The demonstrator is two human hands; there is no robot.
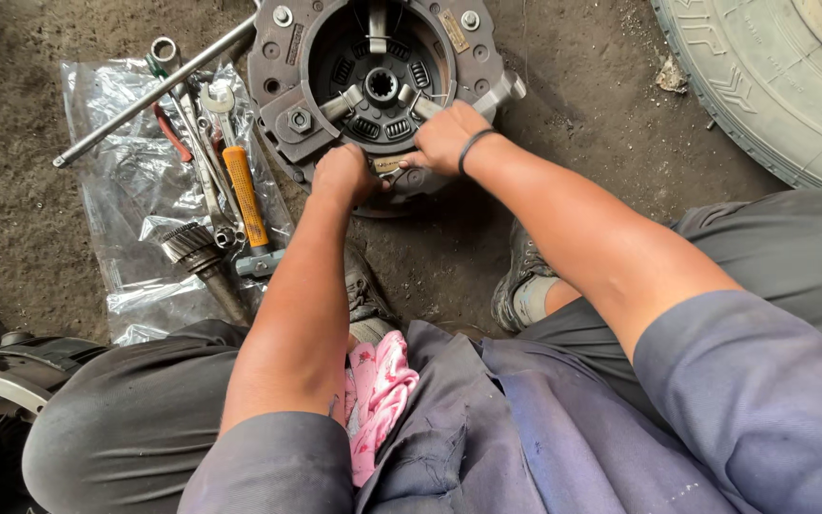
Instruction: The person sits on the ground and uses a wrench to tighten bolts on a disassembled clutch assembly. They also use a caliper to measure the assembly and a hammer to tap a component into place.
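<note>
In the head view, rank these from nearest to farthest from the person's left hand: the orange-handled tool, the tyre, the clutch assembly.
From the left hand:
1. clutch assembly, directly under the hand, touching it.
2. orange-handled tool, just to the hand's left, lying on the plastic sheet.
3. tyre, far off at the upper right.

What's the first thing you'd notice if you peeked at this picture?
Probably the big round metal clutch assembly on the dirt floor at the top, with the person's left hand and right hand working at its near edge. Left of it, tools lie on a plastic sheet, including an orange-handled tool. A tyre fills the top right corner.
</note>
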